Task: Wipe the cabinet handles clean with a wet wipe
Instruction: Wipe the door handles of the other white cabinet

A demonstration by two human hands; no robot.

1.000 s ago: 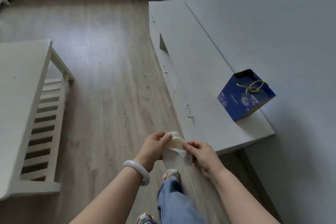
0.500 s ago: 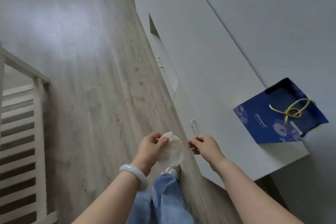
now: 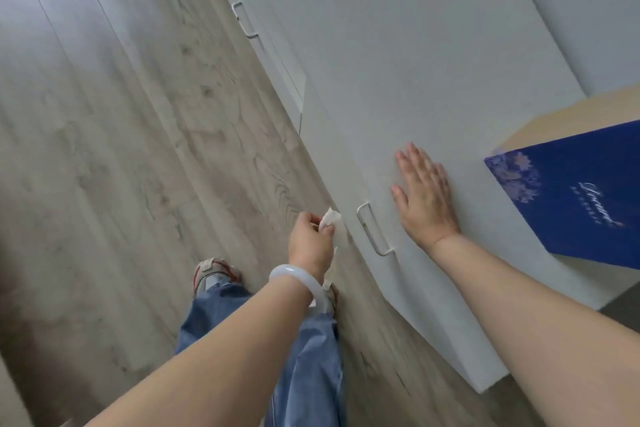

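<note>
A low white cabinet (image 3: 398, 55) runs along the wall. Its nearest metal handle (image 3: 373, 234) sticks out from the front edge, and a second handle (image 3: 245, 20) shows farther along. My left hand (image 3: 310, 243), with a pale bangle on the wrist, pinches a crumpled white wet wipe (image 3: 329, 218) just left of the near handle, a short gap away. My right hand (image 3: 424, 196) lies flat with straight fingers on the cabinet top, just beyond that handle.
A dark blue paper gift bag (image 3: 575, 198) stands on the cabinet top to the right of my right hand. The wood-look floor (image 3: 121, 149) stretches to the left. My jeans (image 3: 304, 357) and a sneaker (image 3: 213, 276) are below, close to the cabinet front.
The view has closed in on the cabinet. My right hand let go of the wipe and moved onto the cabinet top. My left hand carried the wipe, now bunched, toward the near handle.
</note>
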